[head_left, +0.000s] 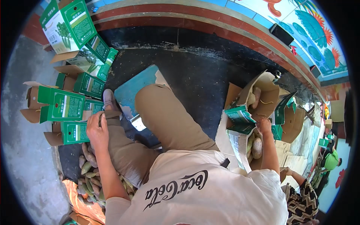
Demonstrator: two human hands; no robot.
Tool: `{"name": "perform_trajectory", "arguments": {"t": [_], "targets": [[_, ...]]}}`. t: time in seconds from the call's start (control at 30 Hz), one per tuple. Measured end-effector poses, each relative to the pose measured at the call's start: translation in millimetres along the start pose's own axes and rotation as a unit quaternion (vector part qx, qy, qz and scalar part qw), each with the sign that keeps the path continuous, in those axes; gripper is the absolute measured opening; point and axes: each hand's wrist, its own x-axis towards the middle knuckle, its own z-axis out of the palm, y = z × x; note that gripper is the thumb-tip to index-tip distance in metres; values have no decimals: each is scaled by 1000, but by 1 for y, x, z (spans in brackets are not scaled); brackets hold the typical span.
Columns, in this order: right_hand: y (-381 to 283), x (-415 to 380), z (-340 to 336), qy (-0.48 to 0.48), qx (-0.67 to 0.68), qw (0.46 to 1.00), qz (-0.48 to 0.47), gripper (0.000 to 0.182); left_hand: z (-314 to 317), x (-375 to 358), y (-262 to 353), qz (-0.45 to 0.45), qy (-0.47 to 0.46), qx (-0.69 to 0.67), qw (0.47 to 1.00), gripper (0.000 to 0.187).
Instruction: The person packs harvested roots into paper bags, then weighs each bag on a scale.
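Observation:
My left hand [98, 132] is closed above my left knee, near the green boxes; a small dark thing shows between its fingers, too small to name. My right hand [263, 126] has its fingers bent at the edge of a green flap [240, 114] of an open carton [268, 98]. Brown tubers [256, 93] lie inside this carton. Just below my right hand, more tubers [257, 147] fill another cardboard box [237, 144].
Several green boxes [67, 105] stand on the left. A pile of tubers [90, 183] lies beside my left leg. A blue board [129, 88] is under my legs. At the right are a co-worker's arm [296, 176], open cartons [292, 122] and a person in green [332, 160].

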Motion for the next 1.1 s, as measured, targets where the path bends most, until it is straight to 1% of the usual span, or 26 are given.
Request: {"name": "perform_trajectory", "arguments": {"t": [0.1, 0.23, 0.27, 0.4, 0.5, 0.63, 0.73, 0.83, 0.93, 1.03, 1.1], "targets": [[8, 7, -5, -87, 99, 990, 42, 18, 1, -1, -2, -6, -1, 4, 1000, 13], [16, 12, -31, 35, 184, 979, 77, 17, -1, -7, -4, -6, 10, 3, 1000, 13], [17, 13, -35, 110, 128, 984, 52, 14, -1, -9, -3, -7, 14, 1, 1000, 13], [-7, 14, -65, 229, 97, 965, 85, 11, -5, -15, -3, -15, 26, 0, 1000, 13], [-24, 16, -76, 320, 55, 945, 29, 9, -7, -17, -6, -12, 36, 5, 999, 13], [-68, 6, -120, 373, 39, 927, -10, 9, -8, -18, -8, -9, 40, 4, 999, 12], [-94, -3, -161, 442, 33, 895, -51, 14, -8, -17, -6, -10, 41, 3, 999, 11], [-124, -22, -209, 482, 36, 872, -72, 17, -7, -15, -4, -8, 39, 4, 999, 11], [-149, -48, -252, 540, -2, 833, -119, 22, -5, -14, -4, -5, 37, -2, 999, 12], [-155, -71, -278, 587, -44, 803, -96, 27, -5, -13, -3, -1, 35, -4, 999, 12], [-145, -83, -291, 632, -88, 768, -49, 29, -4, -14, -3, 0, 34, 2, 999, 13]]}}
